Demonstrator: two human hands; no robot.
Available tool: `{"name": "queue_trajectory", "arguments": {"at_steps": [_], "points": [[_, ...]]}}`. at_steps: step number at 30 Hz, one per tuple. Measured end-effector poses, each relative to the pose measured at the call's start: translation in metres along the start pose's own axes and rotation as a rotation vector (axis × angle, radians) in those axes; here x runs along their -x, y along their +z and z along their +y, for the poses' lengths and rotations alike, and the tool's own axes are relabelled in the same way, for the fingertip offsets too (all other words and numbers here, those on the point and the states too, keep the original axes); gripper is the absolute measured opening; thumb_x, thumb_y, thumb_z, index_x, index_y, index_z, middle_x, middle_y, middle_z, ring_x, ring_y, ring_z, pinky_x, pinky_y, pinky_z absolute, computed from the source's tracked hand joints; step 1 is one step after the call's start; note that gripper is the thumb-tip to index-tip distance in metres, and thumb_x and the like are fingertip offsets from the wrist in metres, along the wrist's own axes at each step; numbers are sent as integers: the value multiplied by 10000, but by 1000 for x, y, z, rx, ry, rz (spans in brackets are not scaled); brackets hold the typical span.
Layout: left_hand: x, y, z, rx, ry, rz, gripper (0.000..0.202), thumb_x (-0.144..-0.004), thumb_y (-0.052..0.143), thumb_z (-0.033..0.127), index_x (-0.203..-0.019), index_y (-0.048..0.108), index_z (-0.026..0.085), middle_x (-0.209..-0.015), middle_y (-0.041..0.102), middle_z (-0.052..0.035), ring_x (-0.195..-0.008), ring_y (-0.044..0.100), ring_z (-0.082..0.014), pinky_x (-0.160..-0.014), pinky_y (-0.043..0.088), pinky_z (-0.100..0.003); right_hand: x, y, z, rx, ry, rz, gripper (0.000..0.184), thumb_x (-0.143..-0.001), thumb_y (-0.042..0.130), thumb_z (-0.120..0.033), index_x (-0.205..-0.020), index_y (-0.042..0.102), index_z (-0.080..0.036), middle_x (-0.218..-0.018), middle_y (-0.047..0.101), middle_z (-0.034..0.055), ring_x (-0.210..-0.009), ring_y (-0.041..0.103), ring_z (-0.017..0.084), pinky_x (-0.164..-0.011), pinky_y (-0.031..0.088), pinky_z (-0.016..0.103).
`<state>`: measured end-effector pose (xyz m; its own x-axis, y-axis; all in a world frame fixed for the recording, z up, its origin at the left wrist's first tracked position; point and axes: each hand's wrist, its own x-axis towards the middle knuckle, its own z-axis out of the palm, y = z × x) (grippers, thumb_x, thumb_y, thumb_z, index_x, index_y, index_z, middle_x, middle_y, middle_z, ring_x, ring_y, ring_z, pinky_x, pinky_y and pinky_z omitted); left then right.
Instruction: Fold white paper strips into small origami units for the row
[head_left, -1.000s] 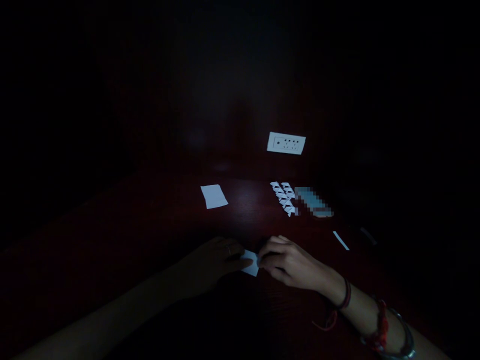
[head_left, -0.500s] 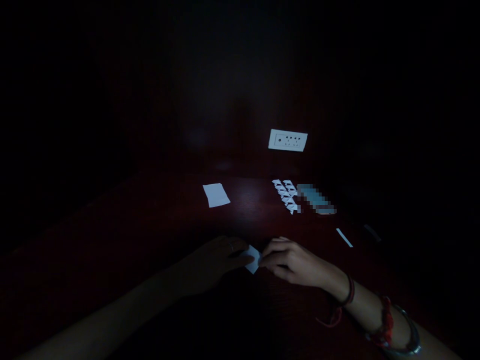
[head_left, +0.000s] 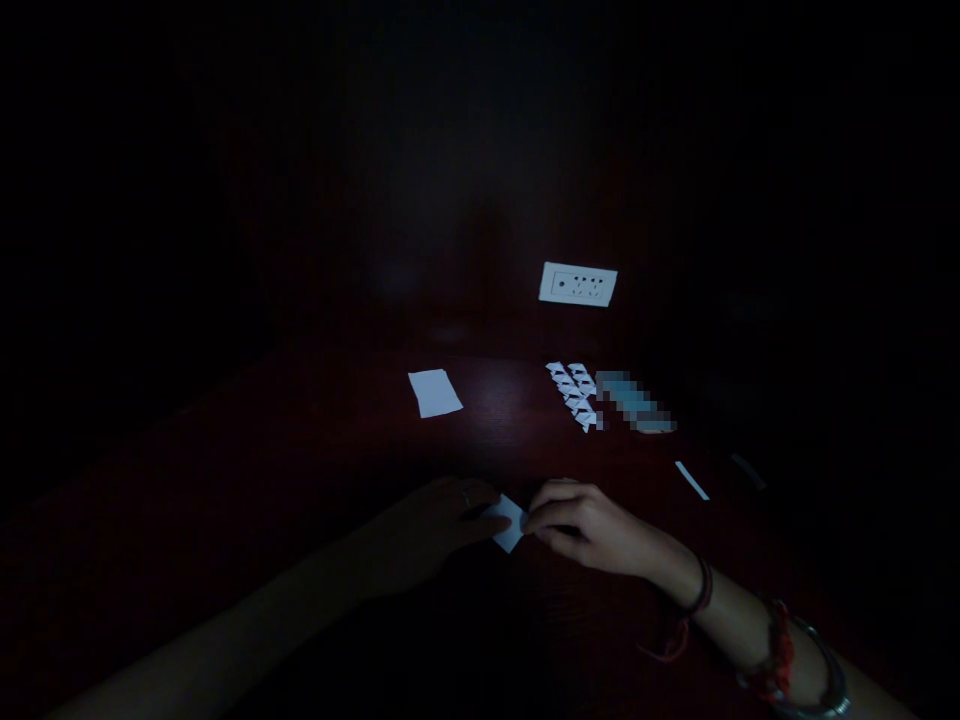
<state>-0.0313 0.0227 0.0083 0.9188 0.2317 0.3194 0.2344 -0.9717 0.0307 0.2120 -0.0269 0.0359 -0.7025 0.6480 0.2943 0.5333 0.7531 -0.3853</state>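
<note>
The scene is very dark. A small white paper piece (head_left: 509, 523) lies on the dark red table (head_left: 300, 470), pinched between both my hands. My left hand (head_left: 439, 520), with a ring on one finger, presses on the paper's left side with its fingers closed over it. My right hand (head_left: 581, 522) pinches the paper's right edge with thumb and fingers. Threads and a metal bangle sit on my right wrist (head_left: 780, 650).
A white paper sheet (head_left: 435, 392) lies further back on the table. Several small folded white pieces (head_left: 574, 392) are lined up beside a blurred blue object (head_left: 634, 402). A thin white strip (head_left: 691, 480) lies to the right. A white wall socket (head_left: 577, 284) is behind.
The paper between my hands has become smaller and more folded, and both hands shifted slightly right while staying on it.
</note>
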Motion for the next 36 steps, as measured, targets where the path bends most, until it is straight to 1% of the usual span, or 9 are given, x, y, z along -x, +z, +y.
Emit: {"name": "queue_trajectory", "arguments": {"at_steps": [5, 8, 11, 16, 21, 24, 29, 32, 36], "points": [[-1, -3, 3, -4, -16, -41, 489, -791, 448, 75, -1233, 363, 263, -1290, 353, -61, -1125, 364, -236, -901, 324, -398, 0, 3, 2, -73, 85, 62, 215, -795, 456, -143, -957, 594, -171, -903, 552, 32, -799, 524, 103, -735, 430, 223], [-2, -5, 6, -10, -25, -58, 499, -789, 453, 70, -1237, 354, 265, -1298, 344, -56, -1127, 364, -231, -906, 323, -393, -1, 5, 5, -107, 151, 118, 211, -789, 474, -174, -971, 582, -174, -907, 543, 34, -786, 522, 108, -704, 441, 229], [-5, -8, 8, -33, -29, -85, 504, -781, 462, 67, -1232, 363, 268, -1294, 352, -53, -1117, 376, -235, -898, 328, -400, -3, 7, 6, -117, 204, 141, 242, -767, 517, -212, -1001, 567, -176, -912, 533, 40, -794, 516, 119, -704, 441, 240], [-7, -7, 8, -53, -25, -89, 540, -766, 462, 50, -1245, 346, 272, -1303, 336, -52, -1128, 362, -240, -895, 328, -399, -6, 8, 4, -116, 264, 133, 267, -743, 553, -248, -1001, 568, -181, -910, 508, 38, -829, 497, 127, -763, 418, 250], [-7, -3, 9, -63, -4, -17, 488, -808, 415, 83, -1241, 345, 296, -1289, 359, -41, -1123, 366, -235, -884, 330, -403, -8, 8, 3, -134, 286, 103, 267, -736, 561, -232, -1000, 566, -187, -907, 496, 31, -830, 483, 125, -771, 405, 251], [-11, -7, 15, -46, -40, -15, 402, -841, 405, 149, -1215, 381, 294, -1241, 417, -36, -1088, 400, -216, -870, 335, -380, -9, 8, 2, -167, 309, 97, 259, -722, 575, -212, -979, 569, -182, -886, 500, 30, -790, 482, 121, -727, 413, 244], [-16, -18, 28, -31, -80, -37, 351, -848, 368, 151, -1177, 429, 258, -1134, 511, -28, -1006, 460, -192, -849, 334, -356, -10, 10, 3, -221, 353, 110, 216, -702, 583, -157, -917, 575, -164, -864, 515, 29, -750, 487, 115, -691, 415, 240], [-16, -22, 33, -20, -101, -40, 333, -857, 343, 162, -1163, 443, 251, -1114, 524, -22, -1000, 460, -184, -849, 325, -346, -10, 11, 3, -217, 368, 133, 264, -684, 602, -159, -946, 571, -168, -877, 515, 31, -755, 483, 117, -692, 410, 243], [-13, -26, 39, 1, -143, -38, 322, -868, 319, 180, -1151, 453, 255, -1147, 499, -16, -1014, 443, -184, -850, 316, -338, -11, 11, 2, -198, 366, 132, 240, -682, 609, -180, -921, 589, -174, -853, 507, 29, -761, 476, 122, -691, 403, 245]]}}
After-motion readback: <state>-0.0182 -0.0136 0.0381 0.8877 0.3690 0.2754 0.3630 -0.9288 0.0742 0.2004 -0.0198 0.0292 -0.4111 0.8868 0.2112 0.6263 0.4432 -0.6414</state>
